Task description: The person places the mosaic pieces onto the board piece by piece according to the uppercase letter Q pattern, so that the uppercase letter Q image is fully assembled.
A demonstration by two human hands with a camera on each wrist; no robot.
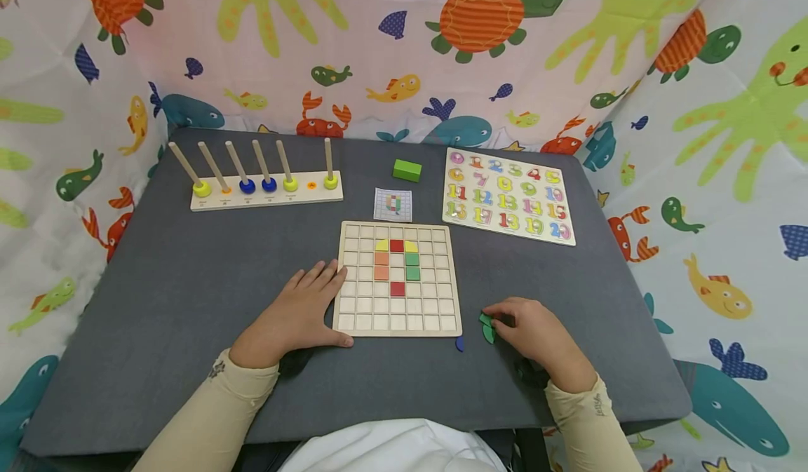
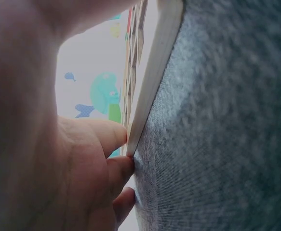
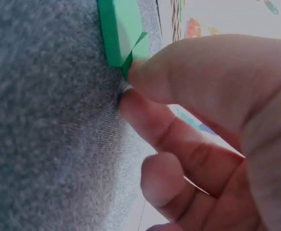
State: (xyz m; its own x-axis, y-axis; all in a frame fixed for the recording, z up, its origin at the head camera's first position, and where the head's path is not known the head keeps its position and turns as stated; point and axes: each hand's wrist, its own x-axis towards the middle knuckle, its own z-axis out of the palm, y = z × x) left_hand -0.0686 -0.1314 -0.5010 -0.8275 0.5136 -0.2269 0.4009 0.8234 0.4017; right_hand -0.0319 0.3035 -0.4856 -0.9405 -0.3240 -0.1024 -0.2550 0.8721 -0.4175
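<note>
A square wooden grid board (image 1: 366, 306) lies on the table, with red, yellow, orange and green pieces in some of its cells. My left hand (image 1: 303, 314) rests at the board's left edge, fingers spread; in the left wrist view the fingertips touch the board's side (image 2: 152, 77). To the right of the board, my right hand (image 1: 533, 332) pinches a small green piece (image 1: 485, 320) between thumb and forefinger, low over the table. A second green piece (image 1: 489, 334), with a curved edge, lies against it. Part of the pinched piece (image 3: 139, 48) is hidden behind the thumb.
A blue piece (image 1: 459, 344) lies by the board's lower right corner. Behind the board are a small pattern card (image 1: 381, 205) and a green block (image 1: 407, 170). A peg stand (image 1: 265, 198) stands back left, a number board (image 1: 451, 209) back right. Printed cloth hangs around the table.
</note>
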